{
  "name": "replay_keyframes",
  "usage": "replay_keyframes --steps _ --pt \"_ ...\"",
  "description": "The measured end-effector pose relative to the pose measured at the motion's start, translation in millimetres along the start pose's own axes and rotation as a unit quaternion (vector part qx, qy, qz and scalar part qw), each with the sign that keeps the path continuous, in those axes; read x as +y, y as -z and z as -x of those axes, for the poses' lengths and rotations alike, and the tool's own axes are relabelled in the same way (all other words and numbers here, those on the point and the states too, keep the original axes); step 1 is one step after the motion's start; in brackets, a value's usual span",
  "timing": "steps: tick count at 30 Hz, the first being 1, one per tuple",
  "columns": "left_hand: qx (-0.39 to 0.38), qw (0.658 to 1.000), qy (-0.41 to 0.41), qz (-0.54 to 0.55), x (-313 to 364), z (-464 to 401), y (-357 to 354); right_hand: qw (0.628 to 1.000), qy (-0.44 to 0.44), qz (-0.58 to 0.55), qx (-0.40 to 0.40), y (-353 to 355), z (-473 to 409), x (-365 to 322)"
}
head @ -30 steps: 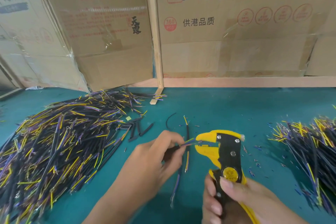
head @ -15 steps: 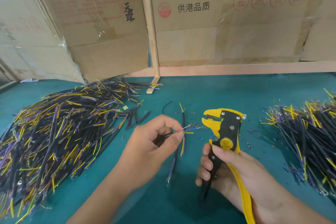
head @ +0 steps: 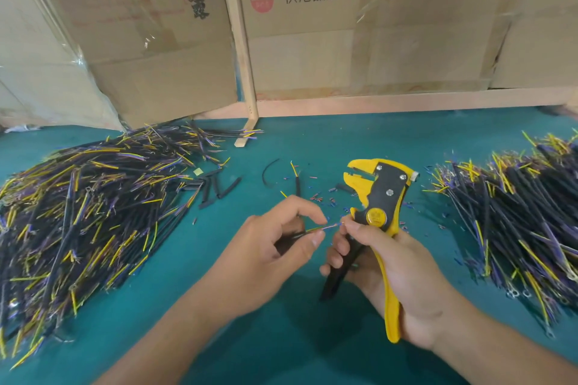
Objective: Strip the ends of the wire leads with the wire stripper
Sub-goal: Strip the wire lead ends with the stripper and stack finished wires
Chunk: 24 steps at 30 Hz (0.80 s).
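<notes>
Thumb and forefinger of the left hand (head: 269, 247) pinch one thin black-sheathed wire lead (head: 316, 229) with yellow and purple cores. Its bared tip is pinched by the thumb and forefinger of the right hand (head: 397, 272); the remaining right fingers curl round the two handles of one yellow-and-black wire stripper (head: 380, 197), head upright, jaws parted. Two heaps of similar leads lie on the teal table mat (head: 312, 141): a large left pile (head: 87, 206) and a right pile (head: 519, 216). Cardboard boxes (head: 359, 34) stand behind.
</notes>
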<state>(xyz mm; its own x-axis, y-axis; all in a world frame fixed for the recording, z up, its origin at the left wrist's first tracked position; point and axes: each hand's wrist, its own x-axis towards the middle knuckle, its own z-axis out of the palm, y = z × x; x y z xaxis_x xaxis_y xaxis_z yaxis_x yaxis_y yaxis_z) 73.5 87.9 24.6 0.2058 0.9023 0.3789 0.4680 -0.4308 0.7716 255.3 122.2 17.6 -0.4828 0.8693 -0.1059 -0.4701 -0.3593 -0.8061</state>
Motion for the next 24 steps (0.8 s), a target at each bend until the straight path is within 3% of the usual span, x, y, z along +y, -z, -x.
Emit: replay_keyframes --steps 9,16,24 --pt "0.008 1.0 -0.012 -0.02 -6 0 -1 0.998 0.024 0.059 -0.018 4 0 2" --pt "0.052 0.987 -0.054 -0.146 -7 0 0 0.997 0.039 0.065 -0.03 3 2 3" --pt "0.051 0.975 -0.118 -0.181 3 -2 3 0.998 0.034 0.048 -0.032 3 2 4"
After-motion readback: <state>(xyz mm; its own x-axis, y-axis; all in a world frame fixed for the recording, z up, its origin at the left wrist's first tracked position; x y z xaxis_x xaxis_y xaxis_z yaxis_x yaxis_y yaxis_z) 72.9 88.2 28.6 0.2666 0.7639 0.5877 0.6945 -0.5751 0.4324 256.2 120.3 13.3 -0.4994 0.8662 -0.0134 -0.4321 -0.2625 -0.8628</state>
